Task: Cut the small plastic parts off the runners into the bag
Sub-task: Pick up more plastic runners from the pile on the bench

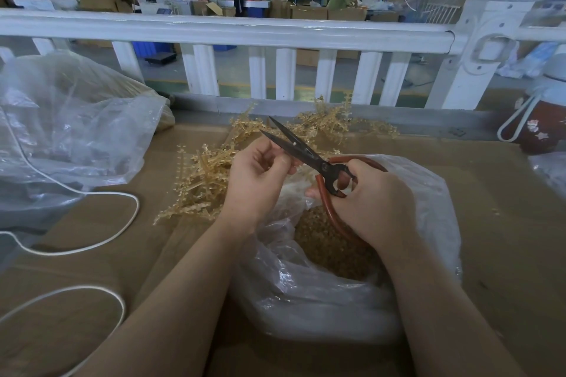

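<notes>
hands: right (372,202) grips open scissors (301,151) (dark blades) over bag (306,291).

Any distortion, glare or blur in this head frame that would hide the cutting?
Head view: wide-angle bowing curves the white railing; daylight glare whitens the bag folds; the scissors, left hand and right hand read fairly sharp; whatever the left fingers pinch is too small to tell; background workers are soft.
</notes>
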A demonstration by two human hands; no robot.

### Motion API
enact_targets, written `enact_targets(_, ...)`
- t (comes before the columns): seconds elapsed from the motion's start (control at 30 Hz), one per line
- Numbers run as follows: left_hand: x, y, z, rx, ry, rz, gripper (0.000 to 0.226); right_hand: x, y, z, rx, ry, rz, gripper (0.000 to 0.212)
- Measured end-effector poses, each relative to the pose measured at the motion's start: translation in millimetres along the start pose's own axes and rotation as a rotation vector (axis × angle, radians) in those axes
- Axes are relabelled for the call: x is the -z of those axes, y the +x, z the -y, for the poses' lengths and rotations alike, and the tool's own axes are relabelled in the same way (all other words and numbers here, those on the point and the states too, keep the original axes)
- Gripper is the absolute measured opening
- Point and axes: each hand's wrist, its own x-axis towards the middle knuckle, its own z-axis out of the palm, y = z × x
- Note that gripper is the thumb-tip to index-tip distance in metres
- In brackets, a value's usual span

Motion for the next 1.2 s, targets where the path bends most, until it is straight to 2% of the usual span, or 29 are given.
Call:
enact_targets(0.27,0,1,3,0.029,-0.025,0.031,0.016,4,-1,4,0.001,0.088,-0.008,0.069)
enact_targets(0.43,1,6,0,0.237,-0.333,-0.021,0.026,6,-2,6,-0.031,0.281,-0.088,0.053)
enact_targets(0.6,7,10,-1,0.314,-0.564,-0.070,0.028,8,0,4,-0.136,0.442,-0.042,0.061)
enact_targets(0.8,7,11,0,0.324,-0.634,-0.066,0.027,6,6,1,-0.272,0.602,0.058,0.027)
enact_targets(1.2,7,10,-2,0.337,-0.673,-0.006,0.028,9,11,3,-0.378,0.850,0.183,0.017)
